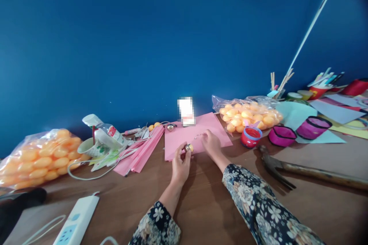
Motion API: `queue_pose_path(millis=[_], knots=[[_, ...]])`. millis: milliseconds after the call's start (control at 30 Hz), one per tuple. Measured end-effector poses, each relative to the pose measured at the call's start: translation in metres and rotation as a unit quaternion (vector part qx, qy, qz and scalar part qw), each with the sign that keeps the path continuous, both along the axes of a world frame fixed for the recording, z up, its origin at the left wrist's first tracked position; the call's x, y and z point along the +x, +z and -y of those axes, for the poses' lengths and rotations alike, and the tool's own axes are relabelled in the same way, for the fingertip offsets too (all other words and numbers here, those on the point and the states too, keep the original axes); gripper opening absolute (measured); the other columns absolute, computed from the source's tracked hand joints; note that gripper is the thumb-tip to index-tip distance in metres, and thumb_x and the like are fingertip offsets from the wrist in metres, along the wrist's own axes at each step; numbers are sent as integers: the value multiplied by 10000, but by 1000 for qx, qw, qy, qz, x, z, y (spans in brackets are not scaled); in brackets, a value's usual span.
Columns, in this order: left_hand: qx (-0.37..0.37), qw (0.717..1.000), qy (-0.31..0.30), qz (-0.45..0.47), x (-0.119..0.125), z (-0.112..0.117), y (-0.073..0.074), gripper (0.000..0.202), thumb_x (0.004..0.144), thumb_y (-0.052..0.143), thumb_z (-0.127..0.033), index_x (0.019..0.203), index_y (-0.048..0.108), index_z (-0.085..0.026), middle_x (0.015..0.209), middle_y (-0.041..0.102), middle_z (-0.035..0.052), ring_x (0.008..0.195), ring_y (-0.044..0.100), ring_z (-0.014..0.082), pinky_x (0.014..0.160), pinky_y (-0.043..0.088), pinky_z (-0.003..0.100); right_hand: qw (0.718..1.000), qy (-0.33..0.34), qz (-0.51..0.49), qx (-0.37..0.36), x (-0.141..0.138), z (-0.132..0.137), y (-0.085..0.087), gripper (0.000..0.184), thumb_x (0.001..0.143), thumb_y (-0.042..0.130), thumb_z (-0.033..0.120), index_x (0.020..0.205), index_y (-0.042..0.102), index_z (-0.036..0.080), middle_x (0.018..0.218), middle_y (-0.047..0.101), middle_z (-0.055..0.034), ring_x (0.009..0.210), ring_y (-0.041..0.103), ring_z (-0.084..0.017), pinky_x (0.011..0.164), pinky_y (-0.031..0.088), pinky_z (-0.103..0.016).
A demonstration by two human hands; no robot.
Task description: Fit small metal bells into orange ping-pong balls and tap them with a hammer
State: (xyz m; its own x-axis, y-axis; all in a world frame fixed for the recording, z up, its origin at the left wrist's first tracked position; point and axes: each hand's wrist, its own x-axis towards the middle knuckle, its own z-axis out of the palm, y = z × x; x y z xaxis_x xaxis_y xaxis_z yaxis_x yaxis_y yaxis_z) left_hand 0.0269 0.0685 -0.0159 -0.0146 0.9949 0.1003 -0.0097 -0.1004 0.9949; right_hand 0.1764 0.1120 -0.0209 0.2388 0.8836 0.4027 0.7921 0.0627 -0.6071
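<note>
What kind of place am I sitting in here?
It looks like a craft workspace, though I can't tell whether home or workshop: pink paper sheets, a claw hammer and clear bags of orange balls are laid out.

The piece (188,147) in my left hand (180,164) looks like shiny metal. At twelve o'clock is matt pink paper (205,125); at two, a glossy clear plastic bag (217,103); at three, a hammer (300,169) of dull metal and worn wood. My sleeves (258,203) are matt cloth.
</note>
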Motion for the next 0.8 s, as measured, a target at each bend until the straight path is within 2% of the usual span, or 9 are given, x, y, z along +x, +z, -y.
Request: queue_pose_path(millis=[133, 333, 467, 600, 800], knots=[[2, 1000, 2, 7, 0, 0, -2, 448, 732, 595, -387, 1124, 523, -182, 1099, 564, 99, 794, 634, 160, 685, 561, 315, 999, -7, -30, 13, 0, -1, 1, 155, 791, 444, 236, 853, 577, 187, 761, 669, -38, 688, 606, -172, 577, 394, -234], [9, 1000, -1, 7, 0, 0, -2, 452, 730, 597, -386, 1127, 524, -182, 1111, 558, 99, 787, 631, 155, 679, 563, 316, 997, 30, -60, 38, 1, -4, -1, 156, 778, 473, 271, 830, 591, 183, 838, 664, -61, 777, 605, -187, 669, 435, -264], [23, 1000, -4, 3, -1, -1, -2, 456, 725, 604, -378, 1127, 521, -181, 1110, 554, 93, 789, 621, 148, 695, 561, 323, 993, 65, -86, 56, 0, -1, 0, 165, 774, 476, 235, 866, 600, 178, 870, 663, -65, 796, 608, -184, 718, 455, -284], [19, 1000, -14, 7, -3, -2, -5, 479, 724, 610, -363, 1150, 500, -174, 1096, 565, 98, 792, 623, 148, 718, 550, 329, 985, 93, -121, 76, -7, 15, 8, 187, 801, 440, 217, 889, 599, 175, 928, 657, -80, 876, 594, -186, 753, 460, -292], [34, 999, -4, -1, -5, -3, -7, 451, 728, 612, -354, 1137, 515, -190, 1173, 546, 110, 876, 617, 171, 765, 527, 321, 975, 119, -176, 65, -21, 43, 14, 173, 819, 428, 251, 807, 582, 174, 798, 668, -48, 739, 621, -164, 675, 486, -262]])
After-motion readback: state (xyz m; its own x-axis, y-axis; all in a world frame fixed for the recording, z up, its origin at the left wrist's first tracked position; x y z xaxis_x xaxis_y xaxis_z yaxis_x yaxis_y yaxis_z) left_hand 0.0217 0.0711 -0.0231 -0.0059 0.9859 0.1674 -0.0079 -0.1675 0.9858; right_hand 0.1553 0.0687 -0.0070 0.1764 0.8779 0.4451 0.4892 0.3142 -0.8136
